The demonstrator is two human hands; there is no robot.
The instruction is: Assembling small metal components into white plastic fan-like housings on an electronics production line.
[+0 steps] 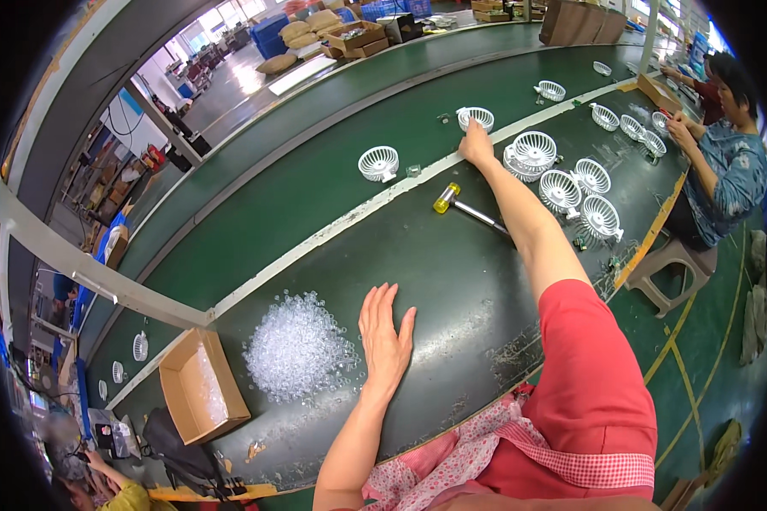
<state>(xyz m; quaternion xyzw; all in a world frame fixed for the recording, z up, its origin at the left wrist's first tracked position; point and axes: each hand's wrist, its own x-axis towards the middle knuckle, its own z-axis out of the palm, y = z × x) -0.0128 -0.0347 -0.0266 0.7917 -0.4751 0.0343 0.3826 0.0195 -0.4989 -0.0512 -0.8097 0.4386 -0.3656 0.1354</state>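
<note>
White slatted cage (477, 115): located on the green belt (290, 175), at the fingertips of the right hand (475, 143). The fingers meet its near rim; whether they close on it cannot be determined. Mallet (447, 198): on the bench (452, 281), just nearer the body than the right hand. Left hand (385, 336): palm down on the bench, thumb apart, gripping nothing. Loose heap of clear pieces (296, 349): left of the left hand; cardboard box (183, 392) farther left. Progress, as judged: mid-batch. Another cage (378, 162) sits on the belt left of the right hand; grouped cages (561, 190) await handling to its right. Completion of any cage cannot be confirmed.
</note>
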